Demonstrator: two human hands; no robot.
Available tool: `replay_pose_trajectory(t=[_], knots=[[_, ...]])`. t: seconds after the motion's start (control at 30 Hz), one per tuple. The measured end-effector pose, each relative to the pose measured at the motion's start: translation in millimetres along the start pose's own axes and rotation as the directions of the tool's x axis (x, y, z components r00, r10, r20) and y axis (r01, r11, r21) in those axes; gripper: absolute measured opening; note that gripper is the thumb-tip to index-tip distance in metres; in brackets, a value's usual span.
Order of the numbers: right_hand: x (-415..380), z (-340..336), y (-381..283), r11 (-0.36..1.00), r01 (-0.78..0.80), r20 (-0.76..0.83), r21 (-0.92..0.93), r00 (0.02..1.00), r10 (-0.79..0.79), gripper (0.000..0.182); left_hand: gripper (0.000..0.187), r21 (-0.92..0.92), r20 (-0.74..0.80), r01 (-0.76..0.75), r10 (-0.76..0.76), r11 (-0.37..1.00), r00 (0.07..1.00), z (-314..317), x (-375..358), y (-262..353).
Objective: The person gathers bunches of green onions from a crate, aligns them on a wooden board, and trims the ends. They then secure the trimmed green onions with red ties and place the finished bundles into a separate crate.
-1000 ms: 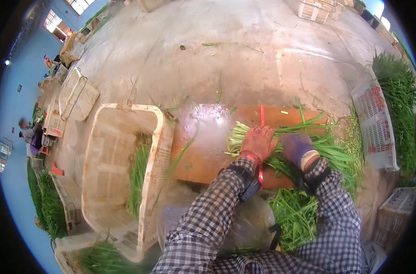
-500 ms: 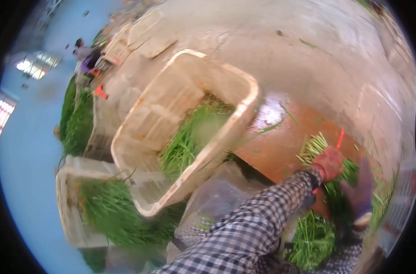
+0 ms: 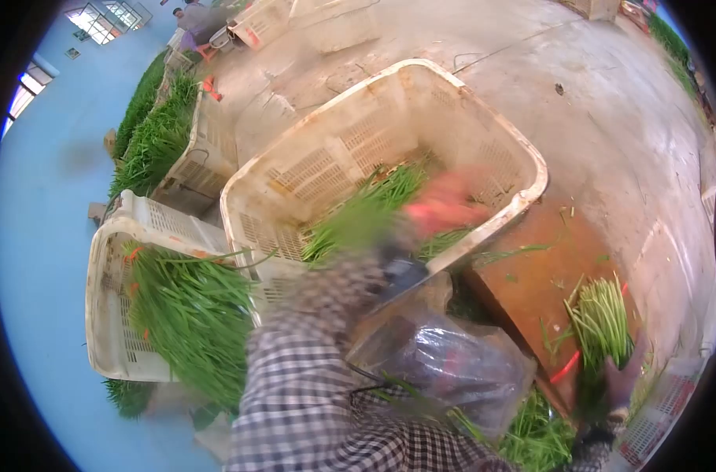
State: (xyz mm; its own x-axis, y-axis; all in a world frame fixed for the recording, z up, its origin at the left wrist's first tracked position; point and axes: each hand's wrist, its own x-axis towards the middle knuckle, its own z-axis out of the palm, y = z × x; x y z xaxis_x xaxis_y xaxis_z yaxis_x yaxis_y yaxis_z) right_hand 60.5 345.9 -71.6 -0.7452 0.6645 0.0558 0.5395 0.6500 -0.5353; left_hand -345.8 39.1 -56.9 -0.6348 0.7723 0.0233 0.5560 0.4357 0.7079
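My left hand, in a pinkish-red glove, reaches into the large white plastic crate. Loose chives lie in there beside it, and motion smears its fingers. Low at the right, my right hand in a purple glove is at the lower side of a bunch of chives, stalks between thumb and fingers. The bunch rests on a brown board, pale cut ends upward in view. A red strip sticks out from under the bunch on both sides.
A smaller white crate at left holds banded chives. A clear plastic bag lies beside the board, with more chives below. Farther back are heaped greens and a seated person. A pale crate stands lower right.
My left hand has let go of the bunch on the board and swung left into the large crate. My right hand has stayed by the bunch. The view has shifted.
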Motion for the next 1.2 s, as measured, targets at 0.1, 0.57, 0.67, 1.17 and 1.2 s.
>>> replay_pose_trajectory(t=[0.1,0.57,0.67,1.17,1.2], knots=[[0,-9,-24,0.993,0.067,-0.064,-0.096,0.995,-0.073,0.077,0.079,0.172,-0.181,0.372,-0.342,0.912,0.922,-65,-94,-152],[-10,36,-116,0.926,0.175,0.206,-0.334,0.972,-0.110,0.071,0.064,0.582,-0.233,0.735,-0.794,0.349,0.562,4,-254,-403],[-8,42,-128,0.927,0.159,0.257,-0.340,0.964,-0.071,0.069,0.064,0.682,-0.339,0.634,-0.611,0.364,0.716,22,-260,-448],[-15,77,-158,0.983,-0.074,0.430,-0.169,0.892,0.141,0.052,0.066,0.375,0.281,0.756,-0.843,0.537,0.459,-2,-238,-430],[-19,83,-159,0.988,-0.060,0.383,-0.142,0.917,0.111,0.050,0.066,0.322,0.334,0.734,-0.797,0.598,0.503,6,-246,-448]])
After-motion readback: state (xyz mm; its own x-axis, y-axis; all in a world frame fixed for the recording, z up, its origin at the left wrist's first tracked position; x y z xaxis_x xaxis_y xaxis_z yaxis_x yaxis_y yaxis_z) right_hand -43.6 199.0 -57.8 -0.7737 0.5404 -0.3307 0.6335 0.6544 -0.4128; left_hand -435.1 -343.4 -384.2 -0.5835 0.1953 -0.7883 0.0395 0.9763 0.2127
